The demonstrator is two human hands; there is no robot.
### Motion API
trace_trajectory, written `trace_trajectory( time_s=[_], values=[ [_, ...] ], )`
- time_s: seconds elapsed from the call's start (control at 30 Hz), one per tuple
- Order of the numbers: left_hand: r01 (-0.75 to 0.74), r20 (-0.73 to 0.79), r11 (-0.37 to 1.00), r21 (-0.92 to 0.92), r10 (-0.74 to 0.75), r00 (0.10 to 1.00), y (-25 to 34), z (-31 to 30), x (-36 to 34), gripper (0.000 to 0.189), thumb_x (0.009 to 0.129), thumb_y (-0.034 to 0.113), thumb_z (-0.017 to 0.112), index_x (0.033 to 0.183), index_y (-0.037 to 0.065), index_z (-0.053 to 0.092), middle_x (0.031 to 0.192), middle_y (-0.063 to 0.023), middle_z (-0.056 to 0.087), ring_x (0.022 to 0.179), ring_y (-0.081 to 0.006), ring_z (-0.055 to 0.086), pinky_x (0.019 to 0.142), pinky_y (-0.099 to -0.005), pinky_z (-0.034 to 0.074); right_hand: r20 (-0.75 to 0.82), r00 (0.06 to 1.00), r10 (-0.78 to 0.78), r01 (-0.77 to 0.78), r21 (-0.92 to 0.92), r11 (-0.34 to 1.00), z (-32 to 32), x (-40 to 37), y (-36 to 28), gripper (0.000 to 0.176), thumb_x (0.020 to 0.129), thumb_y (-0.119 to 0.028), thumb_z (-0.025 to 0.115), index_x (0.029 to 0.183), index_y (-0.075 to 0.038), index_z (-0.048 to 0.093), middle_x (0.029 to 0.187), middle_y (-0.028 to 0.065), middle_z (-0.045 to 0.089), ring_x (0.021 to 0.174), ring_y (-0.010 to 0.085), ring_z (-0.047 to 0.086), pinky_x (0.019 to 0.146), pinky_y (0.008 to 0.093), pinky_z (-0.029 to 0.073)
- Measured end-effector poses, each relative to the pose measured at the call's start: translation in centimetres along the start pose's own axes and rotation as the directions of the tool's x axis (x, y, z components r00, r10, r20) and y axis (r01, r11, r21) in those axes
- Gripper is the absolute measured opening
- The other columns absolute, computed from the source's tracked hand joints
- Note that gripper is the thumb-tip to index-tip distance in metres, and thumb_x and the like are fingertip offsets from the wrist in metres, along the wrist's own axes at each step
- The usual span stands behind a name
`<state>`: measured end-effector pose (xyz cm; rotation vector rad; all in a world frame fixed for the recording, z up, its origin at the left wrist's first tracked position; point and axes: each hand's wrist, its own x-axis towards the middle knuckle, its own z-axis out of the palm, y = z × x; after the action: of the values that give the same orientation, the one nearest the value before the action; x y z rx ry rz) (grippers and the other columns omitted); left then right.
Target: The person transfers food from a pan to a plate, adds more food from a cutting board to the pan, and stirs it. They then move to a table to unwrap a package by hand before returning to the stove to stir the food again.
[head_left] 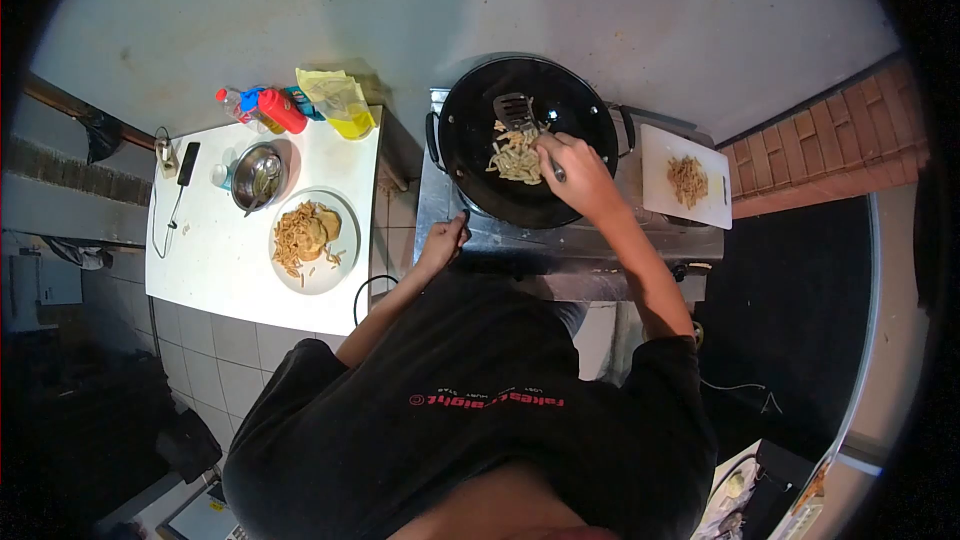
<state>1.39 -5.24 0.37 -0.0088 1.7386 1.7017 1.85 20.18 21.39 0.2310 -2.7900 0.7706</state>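
My right hand is closed round the handle of a slotted spatula, whose dark head is inside a large black wok. Pale strips of food lie in the wok beneath and beside the spatula. The wok sits on a metal stove. At the stove's front edge, below the wok's left side, my left hand has its fingers curled; what they hold, if anything, is hidden.
Right of the wok, a white board bears brown strips. On the white table at left stand a plate of food, a metal bowl, a whisk, a red bottle and a yellow bag.
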Motion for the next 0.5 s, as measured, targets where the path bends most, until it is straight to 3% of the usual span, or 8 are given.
trace_trajectory(
  time_s=[0.13, 0.27, 0.33, 0.5],
  values=[
    [0.009, -0.026, 1.0, 0.013, -0.009, 1.0, 0.3, 0.1, -0.2, 0.064, 0.103, 0.051, 0.045, 0.053, 0.011, 0.044, 0.044, 0.0017, 0.037, 0.036, -0.0097, 0.034, 0.04, -0.0277, 0.023, -0.066, 0.997, -0.048, 0.051, 0.05, 0.997, -1.3, 0.3, 0.4, 0.022, 0.094, -0.011, 0.059, 0.114, -0.002, 0.06, 0.092, 0.0231, 0.064, 0.085, 0.0438, 0.063, 0.073, 0.0498, 0.051],
    [0.011, -0.01, 1.0, -0.008, -0.011, 1.0, 0.3, 0.0, -0.1, 0.064, 0.103, 0.05, 0.045, 0.053, 0.011, 0.043, 0.044, 0.0017, 0.037, 0.036, -0.0096, 0.034, 0.04, -0.0275, 0.024, 0.004, 0.997, -0.081, 0.08, 0.055, 0.995, -3.1, -0.3, 0.6, 0.028, 0.095, -0.013, 0.059, 0.121, -0.005, 0.057, 0.099, 0.0232, 0.064, 0.086, 0.0446, 0.063, 0.074, 0.0501, 0.051],
    [0.001, 0.001, 1.0, -0.021, -0.001, 1.0, 0.2, 0.0, -0.1, 0.064, 0.103, 0.051, 0.045, 0.053, 0.011, 0.043, 0.044, 0.0015, 0.037, 0.036, -0.0096, 0.034, 0.04, -0.0274, 0.023, 0.129, 0.989, -0.07, 0.075, -0.028, 0.997, -3.6, -1.0, 0.5, 0.03, 0.095, -0.014, 0.06, 0.123, -0.005, 0.056, 0.107, 0.0242, 0.062, 0.088, 0.0449, 0.063, 0.076, 0.0487, 0.052],
    [0.004, -0.006, 1.0, -0.002, -0.004, 1.0, 1.0, 0.2, -0.6, 0.065, 0.102, 0.052, 0.045, 0.052, 0.011, 0.043, 0.043, 0.0013, 0.037, 0.036, -0.0097, 0.034, 0.039, -0.0275, 0.023, 0.197, 0.969, -0.15, 0.189, -0.193, 0.963, -3.5, -2.4, 0.3, 0.036, 0.096, -0.013, 0.059, 0.129, 0.001, 0.054, 0.11, 0.0254, 0.061, 0.093, 0.043, 0.064, 0.081, 0.0455, 0.054]
  ],
)
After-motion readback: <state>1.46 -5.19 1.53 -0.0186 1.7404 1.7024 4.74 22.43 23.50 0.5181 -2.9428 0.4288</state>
